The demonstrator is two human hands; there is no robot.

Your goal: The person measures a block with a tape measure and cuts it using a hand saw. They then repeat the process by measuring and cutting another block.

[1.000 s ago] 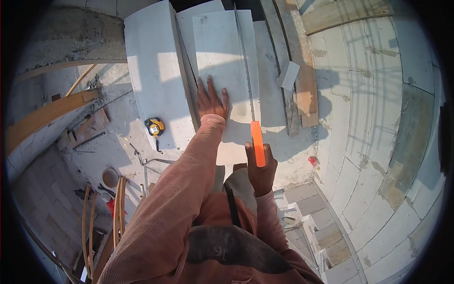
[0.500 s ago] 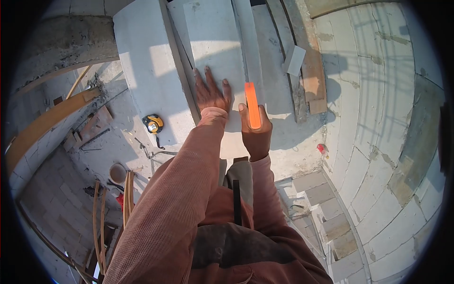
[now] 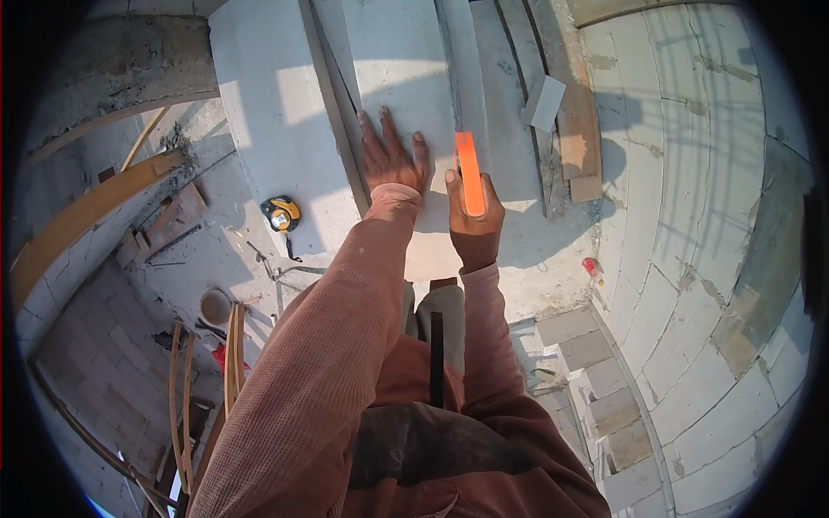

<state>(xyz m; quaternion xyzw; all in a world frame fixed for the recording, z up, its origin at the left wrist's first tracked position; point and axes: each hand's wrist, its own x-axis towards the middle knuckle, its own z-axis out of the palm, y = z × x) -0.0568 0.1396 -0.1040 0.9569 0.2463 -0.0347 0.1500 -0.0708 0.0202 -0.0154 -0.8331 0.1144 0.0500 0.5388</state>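
My left hand (image 3: 397, 164) lies flat with fingers spread on a pale grey slab (image 3: 401, 86), pressing on its top near the close end. In my right hand (image 3: 477, 226) is a hand saw, its orange handle (image 3: 471, 177) wrapped by my fingers. The saw's blade is seen edge-on and is hard to make out along the slab's right edge. Another pale slab (image 3: 263, 86) lies to the left, with a yellow and black tape measure (image 3: 281, 213) beside its near end.
Wooden boards (image 3: 580, 129) and a small white offcut (image 3: 545, 103) lie to the right, before a pale block wall (image 3: 691, 173). At the left are a curved wooden plank (image 3: 95, 216), a round bucket (image 3: 215, 307) and upright wooden strips (image 3: 231, 354). A red object (image 3: 591, 267) sits by the wall.
The whole view has shifted slightly. The saw handle and my right hand have moved a little forward, away from my body. My left hand stays flat on the slab.
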